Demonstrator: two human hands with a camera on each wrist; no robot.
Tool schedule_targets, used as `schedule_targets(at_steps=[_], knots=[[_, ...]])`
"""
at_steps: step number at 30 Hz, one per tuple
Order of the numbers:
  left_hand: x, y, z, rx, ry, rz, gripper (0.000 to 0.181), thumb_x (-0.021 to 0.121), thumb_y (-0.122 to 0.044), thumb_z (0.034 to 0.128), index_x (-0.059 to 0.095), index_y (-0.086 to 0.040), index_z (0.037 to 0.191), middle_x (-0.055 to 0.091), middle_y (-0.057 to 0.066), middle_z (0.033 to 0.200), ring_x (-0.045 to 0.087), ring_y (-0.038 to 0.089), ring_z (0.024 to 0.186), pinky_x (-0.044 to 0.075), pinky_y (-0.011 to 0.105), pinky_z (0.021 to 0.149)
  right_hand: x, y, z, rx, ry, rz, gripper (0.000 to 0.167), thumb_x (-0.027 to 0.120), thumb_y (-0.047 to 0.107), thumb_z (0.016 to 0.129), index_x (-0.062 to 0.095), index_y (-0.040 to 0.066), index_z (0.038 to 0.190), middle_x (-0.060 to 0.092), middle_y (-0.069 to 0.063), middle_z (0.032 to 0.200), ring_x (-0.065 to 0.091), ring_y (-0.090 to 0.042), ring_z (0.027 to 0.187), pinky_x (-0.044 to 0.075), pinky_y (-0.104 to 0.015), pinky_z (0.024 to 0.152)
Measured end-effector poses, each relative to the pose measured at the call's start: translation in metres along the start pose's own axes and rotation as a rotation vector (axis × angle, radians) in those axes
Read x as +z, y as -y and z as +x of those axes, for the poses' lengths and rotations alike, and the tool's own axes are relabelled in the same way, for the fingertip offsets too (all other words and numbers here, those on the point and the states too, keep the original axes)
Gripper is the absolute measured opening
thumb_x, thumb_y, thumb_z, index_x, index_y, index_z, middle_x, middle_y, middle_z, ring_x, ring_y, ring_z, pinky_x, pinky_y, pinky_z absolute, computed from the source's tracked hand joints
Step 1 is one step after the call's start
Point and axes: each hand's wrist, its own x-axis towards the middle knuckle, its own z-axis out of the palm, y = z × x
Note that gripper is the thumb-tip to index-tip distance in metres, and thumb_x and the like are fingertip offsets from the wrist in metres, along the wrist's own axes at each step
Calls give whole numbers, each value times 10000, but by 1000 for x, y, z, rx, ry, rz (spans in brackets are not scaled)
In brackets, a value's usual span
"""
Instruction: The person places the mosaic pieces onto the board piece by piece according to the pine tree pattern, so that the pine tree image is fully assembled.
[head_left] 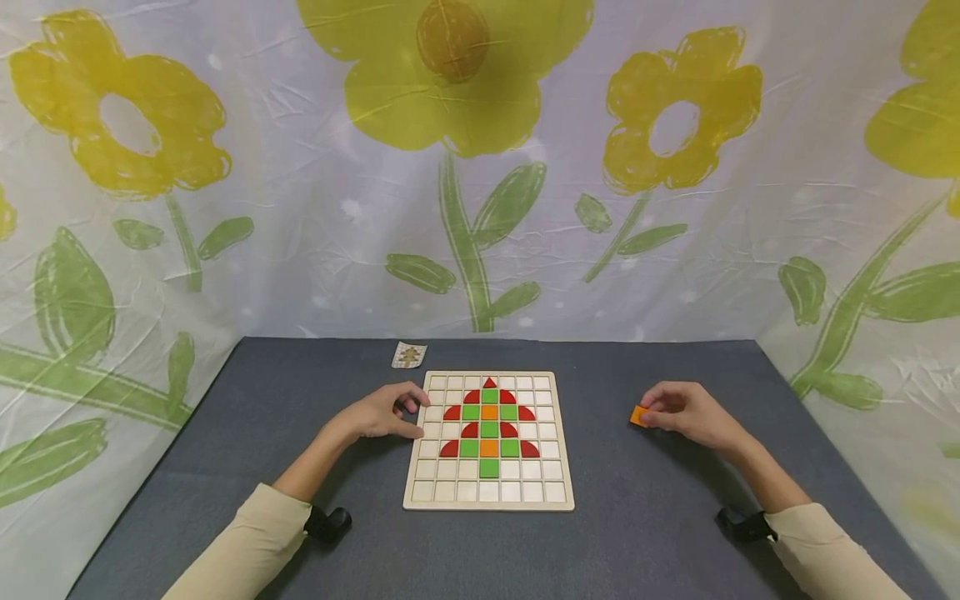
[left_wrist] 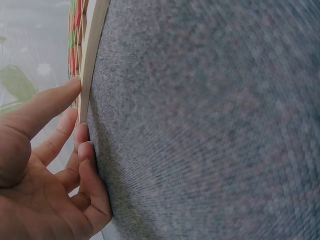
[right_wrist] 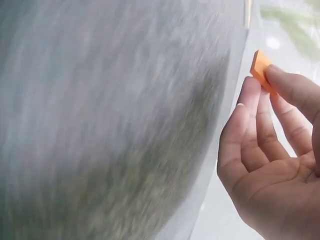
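Note:
A square wooden board with a grid of cells lies mid-table, bearing a tree-shaped pattern of red, green and orange tiles. A red triangle tops it, with red curved tiles along its sides and a green square at its foot. My left hand touches the board's left edge, thumb and forefinger spread apart along the frame; its other fingers bend near the tabletop. Well right of the board, my right hand pinches an orange tile between thumb and fingers, tilted above the table.
A small patterned card lies behind the board's back left corner. Dark grey cloth covers the table. A curtain printed with yellow flowers hangs around its back and sides. Black straps circle both wrists.

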Motion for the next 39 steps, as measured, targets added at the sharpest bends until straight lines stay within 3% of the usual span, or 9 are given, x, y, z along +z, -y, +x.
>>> schedule_targets(at_steps=[11, 18, 30, 39], knots=[[0, 0, 0, -8, -4, 4, 430, 842, -32, 823, 625, -14, 1194, 534, 105, 1002, 468, 237, 871, 394, 388, 776, 30, 19, 13, -46, 70, 58, 155, 727, -4, 931, 678, -39, 1073, 694, -153, 955, 679, -369, 841, 572, -401, 730], [0, 1, 0, -1, 9, -13, 431, 835, -32, 831, 616, -8, 1202, 529, 115, 1005, 457, 235, 858, 388, 386, 763, 50, 27, 20, -106, 106, 82, 164, 737, -18, 918, 687, -24, 1073, 687, -146, 985, 679, -302, 845, 565, -326, 727], [0, 0, 1, -10, 11, -14, 428, 834, -35, 839, 617, -18, 1208, 528, 116, 1015, 453, 239, 853, 385, 391, 760, 80, 42, 23, -137, 155, 153, 170, 756, 0, 909, 690, -18, 1064, 692, -132, 962, 661, -375, 796, 554, -328, 667], [-1, 0, 1, -9, 16, -3, 428, 836, -36, 838, 615, -14, 1204, 530, 121, 1017, 456, 238, 850, 387, 388, 753, 109, 61, 32, -118, 195, 152, 155, 791, 37, 890, 712, 26, 1024, 687, -74, 911, 629, -242, 763, 507, -270, 651]])
